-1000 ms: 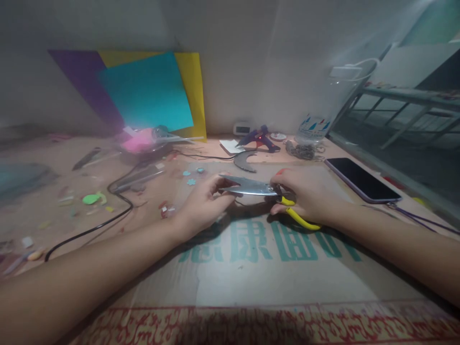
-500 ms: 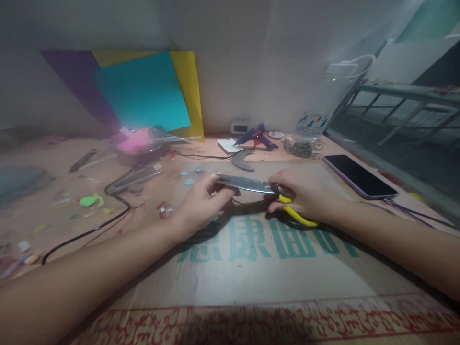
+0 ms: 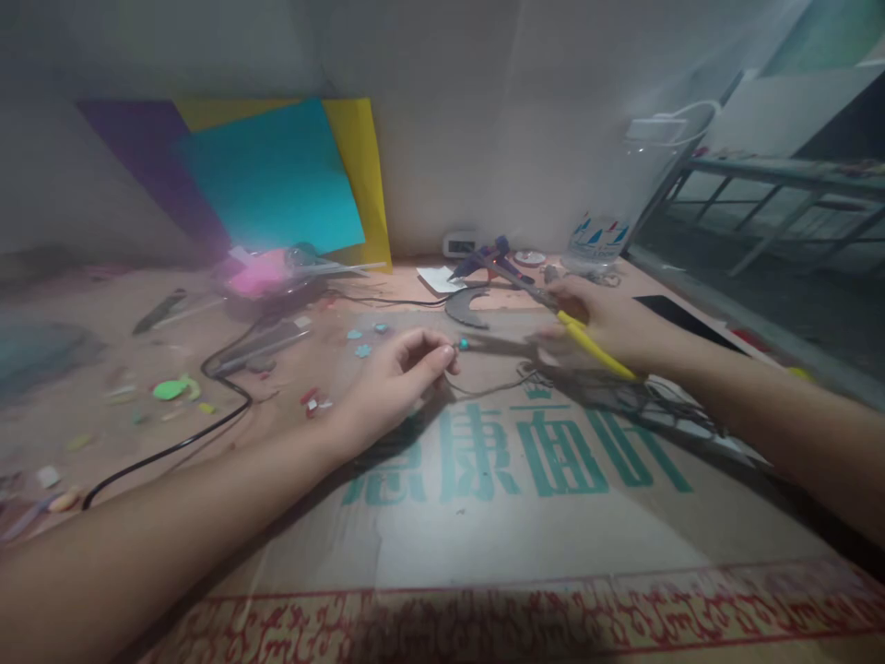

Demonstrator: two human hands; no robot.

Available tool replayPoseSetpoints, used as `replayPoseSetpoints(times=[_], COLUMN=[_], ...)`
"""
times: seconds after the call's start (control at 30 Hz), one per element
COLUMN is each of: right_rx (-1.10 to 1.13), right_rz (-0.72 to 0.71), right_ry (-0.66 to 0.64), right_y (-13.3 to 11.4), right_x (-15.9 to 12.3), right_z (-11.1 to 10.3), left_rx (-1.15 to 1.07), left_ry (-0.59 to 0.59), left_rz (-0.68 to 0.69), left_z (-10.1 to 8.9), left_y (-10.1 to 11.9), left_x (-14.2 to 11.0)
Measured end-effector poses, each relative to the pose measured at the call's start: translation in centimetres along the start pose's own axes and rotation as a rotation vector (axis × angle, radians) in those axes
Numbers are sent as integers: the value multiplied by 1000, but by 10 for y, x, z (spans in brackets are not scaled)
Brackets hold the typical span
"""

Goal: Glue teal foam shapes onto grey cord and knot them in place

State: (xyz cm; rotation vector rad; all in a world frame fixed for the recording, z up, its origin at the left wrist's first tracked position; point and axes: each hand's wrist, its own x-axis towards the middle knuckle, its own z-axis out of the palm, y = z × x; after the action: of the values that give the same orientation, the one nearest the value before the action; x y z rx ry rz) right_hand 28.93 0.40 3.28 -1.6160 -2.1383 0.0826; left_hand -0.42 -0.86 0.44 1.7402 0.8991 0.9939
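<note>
My left hand [image 3: 413,371] is closed in a pinch over the cardboard, with a small turquoise bead [image 3: 464,344] showing at its fingertips. From under these fingers a thin dark cord [image 3: 494,394] curves to the right across the cardboard. My right hand [image 3: 595,323] grips a pair of scissors by the yellow handles [image 3: 600,352], held up to the right with the blades pointing away toward the glue gun. Beyond my left hand lies a grey crescent-shaped piece [image 3: 462,308].
A glue gun [image 3: 494,258] and a small white digital display [image 3: 459,243] stand along the wall. Coloured sheets [image 3: 277,184] lean at the back left. A black cable [image 3: 172,444] crosses scattered scraps. A phone [image 3: 681,318] is partly hidden behind my right arm.
My right hand has moved the scissors away from my left hand, up and to the right. The turquoise bead at my left fingertips now shows. My left hand stays nearly in place.
</note>
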Motion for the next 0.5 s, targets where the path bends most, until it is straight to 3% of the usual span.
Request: replayPoseSetpoints(times=[0.1,0.3,0.4,0.5], right_rx=[-116,-115,-129,-139], right_rz=[91,156,132,124], right_ry=[-74,-224,-248,-263], right_y=[29,69,72,56], right_x=[11,20,21,18], right_z=[-4,-4,-8,-18], left_rx=[-42,-119,-128,-136], left_ry=[0,3,11,11], left_rz=[-46,-186,-204,-181], left_z=[0,-1,-1,1], left_y=[-2,-4,-3,-3], left_x=[4,9,9,8])
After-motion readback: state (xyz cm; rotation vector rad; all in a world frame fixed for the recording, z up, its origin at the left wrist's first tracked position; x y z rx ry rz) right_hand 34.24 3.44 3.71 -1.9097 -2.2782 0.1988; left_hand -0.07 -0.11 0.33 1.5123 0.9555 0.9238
